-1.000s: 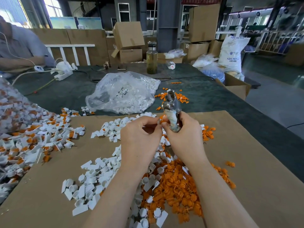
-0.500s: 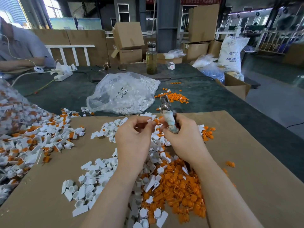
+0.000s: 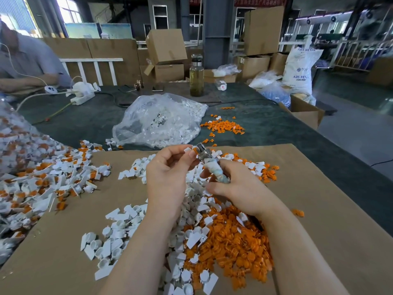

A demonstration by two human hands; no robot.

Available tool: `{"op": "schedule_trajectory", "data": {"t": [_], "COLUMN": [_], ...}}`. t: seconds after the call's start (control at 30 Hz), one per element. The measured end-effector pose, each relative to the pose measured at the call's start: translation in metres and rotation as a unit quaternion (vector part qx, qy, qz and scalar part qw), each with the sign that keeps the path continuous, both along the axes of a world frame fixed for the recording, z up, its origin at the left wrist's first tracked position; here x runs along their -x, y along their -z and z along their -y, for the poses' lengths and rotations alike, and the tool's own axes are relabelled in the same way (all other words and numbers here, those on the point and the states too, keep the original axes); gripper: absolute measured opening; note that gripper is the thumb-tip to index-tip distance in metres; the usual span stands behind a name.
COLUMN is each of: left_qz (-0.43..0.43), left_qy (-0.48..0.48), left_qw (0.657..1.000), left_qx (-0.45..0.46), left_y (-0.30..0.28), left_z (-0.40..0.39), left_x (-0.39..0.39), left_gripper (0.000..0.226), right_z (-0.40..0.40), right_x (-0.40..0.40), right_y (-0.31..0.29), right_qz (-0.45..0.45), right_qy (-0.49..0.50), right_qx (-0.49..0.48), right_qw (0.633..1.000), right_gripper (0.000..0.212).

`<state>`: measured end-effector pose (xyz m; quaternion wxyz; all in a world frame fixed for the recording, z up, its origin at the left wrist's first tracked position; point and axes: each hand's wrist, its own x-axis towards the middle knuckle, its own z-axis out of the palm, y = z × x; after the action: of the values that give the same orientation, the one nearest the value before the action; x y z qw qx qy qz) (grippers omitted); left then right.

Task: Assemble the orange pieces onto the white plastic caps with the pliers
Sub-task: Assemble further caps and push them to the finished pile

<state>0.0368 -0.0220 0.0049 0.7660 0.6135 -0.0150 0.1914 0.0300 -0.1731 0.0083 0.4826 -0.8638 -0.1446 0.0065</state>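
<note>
My left hand [image 3: 168,173] pinches a white cap [image 3: 188,149] with its orange piece at the pliers [image 3: 209,165], which my right hand [image 3: 238,188] grips, above the far piles. This looks like the pressing step; next I squeeze squarely.
</note>
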Motion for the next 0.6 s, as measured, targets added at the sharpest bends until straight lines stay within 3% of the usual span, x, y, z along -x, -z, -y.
{"op": "schedule_trajectory", "data": {"t": [0.17,0.33,0.6], "left_qz": [0.001,-0.002,-0.029], "left_qy": [0.011,0.013,0.031], "left_qw": [1.000,0.999,0.998], "left_qx": [0.020,0.034,0.044], "left_y": [-0.001,0.000,0.000], "left_z": [0.000,-0.001,-0.004], "left_x": [-0.001,-0.002,-0.005], "left_gripper": [0.014,0.012,0.009], "right_z": [-0.002,-0.006,-0.008], "right_x": [-0.002,-0.002,-0.006], "right_y": [0.004,0.006,0.012], "right_qz": [0.020,0.060,0.079], "right_qy": [-0.011,0.005,0.030], "right_qx": [0.012,0.037,0.083], "right_qw": [1.000,0.997,0.993], "right_gripper": [0.008,0.026,0.011]}}
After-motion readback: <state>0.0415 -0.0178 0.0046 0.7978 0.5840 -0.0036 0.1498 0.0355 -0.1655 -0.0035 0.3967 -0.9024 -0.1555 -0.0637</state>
